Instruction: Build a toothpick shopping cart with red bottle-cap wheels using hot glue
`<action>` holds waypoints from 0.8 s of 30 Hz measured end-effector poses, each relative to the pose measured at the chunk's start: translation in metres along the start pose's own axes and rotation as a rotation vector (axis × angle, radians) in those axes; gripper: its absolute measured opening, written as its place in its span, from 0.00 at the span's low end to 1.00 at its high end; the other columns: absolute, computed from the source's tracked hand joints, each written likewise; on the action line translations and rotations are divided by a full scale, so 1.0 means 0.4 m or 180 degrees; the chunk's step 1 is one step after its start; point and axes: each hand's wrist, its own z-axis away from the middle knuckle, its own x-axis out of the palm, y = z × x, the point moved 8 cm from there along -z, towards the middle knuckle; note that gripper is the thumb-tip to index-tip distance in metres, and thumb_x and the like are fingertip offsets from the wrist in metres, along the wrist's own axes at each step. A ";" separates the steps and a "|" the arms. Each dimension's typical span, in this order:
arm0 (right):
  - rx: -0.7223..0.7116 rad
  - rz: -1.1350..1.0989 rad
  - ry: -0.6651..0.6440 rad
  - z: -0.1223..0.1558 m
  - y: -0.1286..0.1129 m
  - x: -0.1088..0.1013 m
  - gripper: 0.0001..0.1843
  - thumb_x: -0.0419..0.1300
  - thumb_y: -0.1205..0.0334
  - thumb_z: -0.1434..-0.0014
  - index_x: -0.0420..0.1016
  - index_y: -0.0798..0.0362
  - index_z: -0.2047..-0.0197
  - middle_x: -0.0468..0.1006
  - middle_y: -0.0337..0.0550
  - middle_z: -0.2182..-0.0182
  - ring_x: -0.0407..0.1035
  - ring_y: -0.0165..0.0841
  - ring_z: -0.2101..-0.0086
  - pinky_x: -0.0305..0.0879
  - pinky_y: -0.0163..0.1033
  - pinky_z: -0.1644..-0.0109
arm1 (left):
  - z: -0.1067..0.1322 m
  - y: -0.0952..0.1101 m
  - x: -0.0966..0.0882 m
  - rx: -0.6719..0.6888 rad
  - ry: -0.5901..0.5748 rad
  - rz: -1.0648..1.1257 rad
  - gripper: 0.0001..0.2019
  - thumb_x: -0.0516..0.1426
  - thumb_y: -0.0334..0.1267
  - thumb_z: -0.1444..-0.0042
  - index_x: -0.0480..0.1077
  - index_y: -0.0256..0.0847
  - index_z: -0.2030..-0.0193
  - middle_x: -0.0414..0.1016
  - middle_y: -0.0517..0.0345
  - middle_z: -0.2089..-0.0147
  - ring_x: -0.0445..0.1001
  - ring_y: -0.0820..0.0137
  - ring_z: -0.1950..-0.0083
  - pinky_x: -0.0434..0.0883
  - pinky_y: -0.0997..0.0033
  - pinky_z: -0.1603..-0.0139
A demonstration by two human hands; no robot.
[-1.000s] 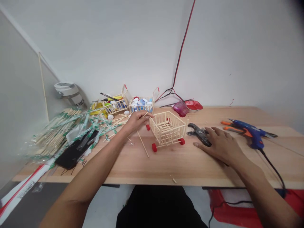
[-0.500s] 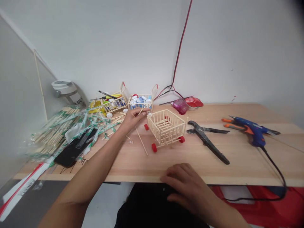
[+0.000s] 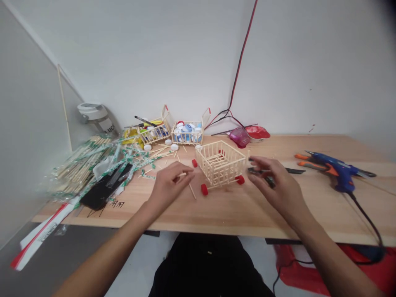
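A small cart of pale wooden sticks (image 3: 213,167) with red wheels stands upright in the middle of the table. Left of it is my left hand (image 3: 171,181), its fingers pinched on what appears to be a short wooden stick (image 3: 182,175), mostly covered by the fingers. A longer loose stick (image 3: 192,192) lies on the wood beside that hand. On the cart's right, my right hand (image 3: 276,181) reaches over black-handled pliers (image 3: 295,170), thumb and fingers apart. The hand hides much of the pliers, and whether it touches them is unclear.
Two filled stick carts (image 3: 187,134) with white wheels stand at the back. Bagged stick bundles (image 3: 80,171) and a black phone (image 3: 103,189) lie left. A blue glue gun (image 3: 340,173) with a trailing cord is at right. Red and pink containers (image 3: 256,133) sit near the wall.
My left hand has drawn back from behind the cart toward me. My right hand has risen from the table's front edge to the pliers. The view has shifted slightly.
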 end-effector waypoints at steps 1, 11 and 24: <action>-0.0050 -0.0161 -0.0102 -0.019 0.007 0.012 0.25 0.58 0.52 0.37 0.66 0.50 0.39 0.74 0.49 0.50 0.71 0.38 0.55 0.69 0.42 0.53 | 0.020 0.009 0.015 0.0050 -0.0091 -0.0028 0.08 0.60 0.41 0.40 0.78 0.41 0.60 0.78 0.56 0.63 0.74 0.71 0.63 0.66 0.74 0.66; -0.0518 -0.0438 -0.0244 -0.073 -0.029 0.055 0.17 0.60 0.60 0.39 0.70 0.48 0.46 0.73 0.38 0.66 0.69 0.32 0.66 0.67 0.39 0.58 | 0.077 -0.004 0.091 0.0237 -0.0303 -0.0425 0.13 0.65 0.36 0.46 0.75 0.41 0.53 0.76 0.55 0.54 0.75 0.67 0.52 0.71 0.69 0.52; 0.0005 -0.0902 0.0261 -0.033 -0.016 0.073 0.06 0.62 0.59 0.39 0.69 0.47 0.59 0.73 0.36 0.66 0.66 0.29 0.72 0.63 0.38 0.67 | 0.089 -0.029 0.103 0.0004 -0.0500 -0.0694 0.15 0.62 0.29 0.44 0.73 0.41 0.50 0.75 0.54 0.53 0.73 0.64 0.49 0.71 0.65 0.51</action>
